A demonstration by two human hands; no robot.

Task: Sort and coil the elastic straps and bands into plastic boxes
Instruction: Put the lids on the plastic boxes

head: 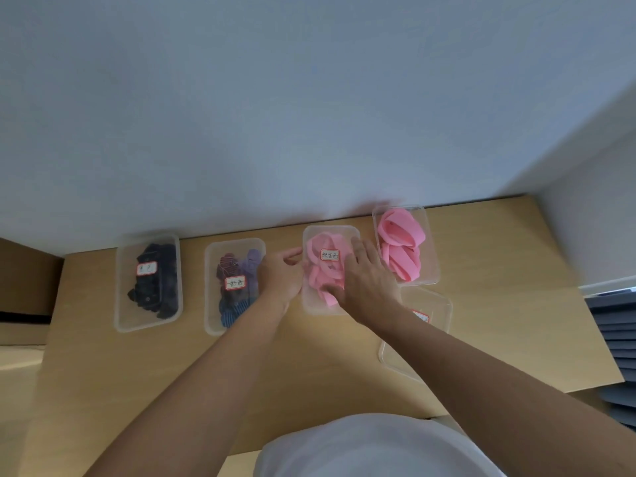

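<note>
A pale blue-grey wall (309, 98) is filling the upper half of the view and turning a corner at the right. Below it a light wooden worktop (309, 366) is running along the wall, with brown furniture (24, 280) showing past its left edge and a blurred dark grey stack (616, 339) past its right edge. The person's white shirt (371, 449) is showing at the near edge.

Both bare forearms are reaching from the near edge toward the far edge. The right hand (368, 280) is lying flat with its fingers spread and straight, pressing down on the thin pink bands (321, 270) inside the labelled pink box (309, 306), which is sitting at the far edge, right of the middle. The left hand (280, 277) is resting at that box's left wall with its fingers curled; the blur is hiding whether it is gripping the wall or a band.

Four more clear plastic boxes are sitting on the worktop. The box of dark straps (118, 304) is lying nearest the far left corner. The box of mixed straps (209, 304), striped, purple and blue, is lying between it and the left hand. The box of wide pink bands (434, 270) is touching the wall toward the far right corner. A further box (437, 311) is lying nearer, partly under the right forearm; its contents are hidden.
</note>
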